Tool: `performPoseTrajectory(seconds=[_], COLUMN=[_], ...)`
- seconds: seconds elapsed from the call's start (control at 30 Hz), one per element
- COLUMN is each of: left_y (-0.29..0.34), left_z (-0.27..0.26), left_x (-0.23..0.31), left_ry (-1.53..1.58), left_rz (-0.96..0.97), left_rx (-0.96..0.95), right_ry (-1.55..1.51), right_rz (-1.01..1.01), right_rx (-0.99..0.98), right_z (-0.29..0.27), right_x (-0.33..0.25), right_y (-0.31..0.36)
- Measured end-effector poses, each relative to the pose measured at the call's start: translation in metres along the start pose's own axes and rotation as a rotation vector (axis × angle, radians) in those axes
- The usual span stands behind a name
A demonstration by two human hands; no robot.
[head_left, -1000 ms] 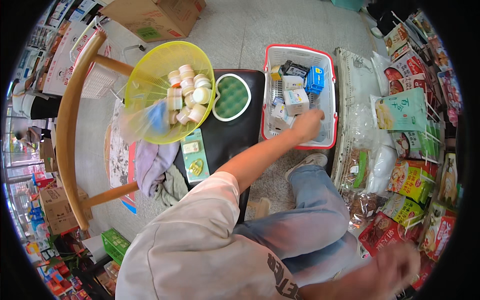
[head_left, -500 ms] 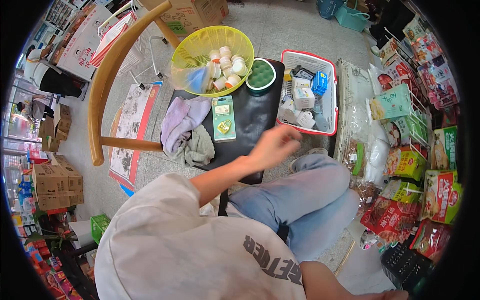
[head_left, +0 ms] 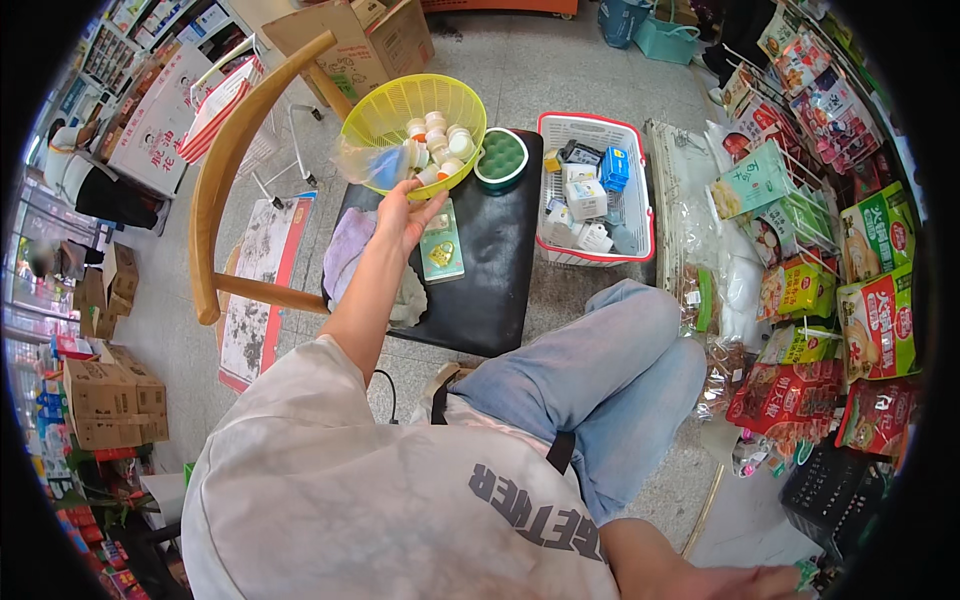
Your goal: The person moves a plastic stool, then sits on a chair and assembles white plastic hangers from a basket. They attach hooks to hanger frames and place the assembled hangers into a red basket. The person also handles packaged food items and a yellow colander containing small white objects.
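My left hand [head_left: 405, 215] reaches to the near rim of a yellow mesh basket [head_left: 375, 103], fingers stretched and touching or almost touching the rim. Inside the basket lie several small white tubs [head_left: 461, 143], some with orange lids, beside a clear plastic bag [head_left: 365, 160] with something blue in it. A green carded package [head_left: 442, 258] with a gold, padlock-like item lies on the black seat [head_left: 490, 290] just below my hand. Right of the basket stands a green-topped round container [head_left: 502, 158]. My right hand [head_left: 745, 580] is blurred and cut off at the lower edge; its fingers cannot be read.
A white basket with a red rim [head_left: 648, 215] holds small boxes, one a blue box [head_left: 614, 168]. A purple cloth [head_left: 347, 245] lies at the seat's left, by a curved wooden chair rail [head_left: 205, 220]. Packaged foods [head_left: 790, 390] hang along the right; cardboard boxes [head_left: 115, 400] stand left.
My left hand has swung left and away from me, from beside the red-rimmed basket to the yellow basket's rim. The whole view has shifted slightly. More of my right hand shows.
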State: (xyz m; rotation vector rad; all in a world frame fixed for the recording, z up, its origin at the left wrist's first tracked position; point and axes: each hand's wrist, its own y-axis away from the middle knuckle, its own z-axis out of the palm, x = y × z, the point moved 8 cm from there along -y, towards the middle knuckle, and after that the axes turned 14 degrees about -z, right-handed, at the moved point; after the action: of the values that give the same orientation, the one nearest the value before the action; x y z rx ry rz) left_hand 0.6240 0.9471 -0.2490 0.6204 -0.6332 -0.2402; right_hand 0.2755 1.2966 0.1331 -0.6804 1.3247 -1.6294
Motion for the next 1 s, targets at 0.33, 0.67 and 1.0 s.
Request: performPoseTrajectory(seconds=[0.33,0.67,1.0], left_y=[0.029,0.144,0.198], left_z=[-0.009,0.044,0.093], left_x=[0.057,-0.026,-0.186], left_ry=[-0.054,-0.589,-0.763], left_rz=[0.098,-0.135,-0.673], left_rx=[0.008,-0.123,-0.416], right_ry=[0.468,0.276,0.07], right_rz=[0.293,1.186,1.454], right_rx=[-0.134,-0.395,0.041], right_z=[-0.039,-0.037,-0.109], right_x=[0.065,0.155,0.135], right_y=[0.07,0.208,0.235])
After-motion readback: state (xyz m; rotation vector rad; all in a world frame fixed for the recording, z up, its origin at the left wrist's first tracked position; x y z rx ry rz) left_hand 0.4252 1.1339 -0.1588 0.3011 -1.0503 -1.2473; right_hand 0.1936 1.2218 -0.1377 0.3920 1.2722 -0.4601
